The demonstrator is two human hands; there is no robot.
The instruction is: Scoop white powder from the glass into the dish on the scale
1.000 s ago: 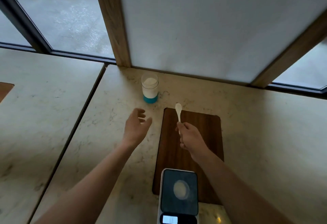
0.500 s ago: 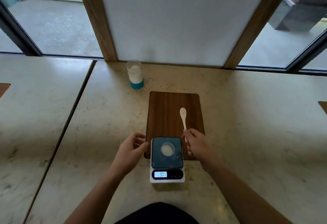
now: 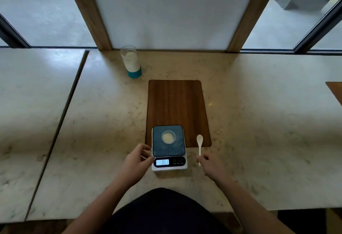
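Right hand [image 3: 211, 165] pinched on the handle end of a white spoon [image 3: 199, 144], bowl forward and apparently empty. Left hand [image 3: 137, 161] loosely curled, holding nothing, fingertips at the left edge of the scale [image 3: 168, 147]. Small dish [image 3: 168, 137] centred on the scale, some powder already inside. Glass [image 3: 130, 60] of powder well apart at the counter's [image 3: 92, 113] far side. Likely next: reach to the glass, steady it with the free hand, scoop shallow, carry level, tip slowly over the dish, off the scale's edge.
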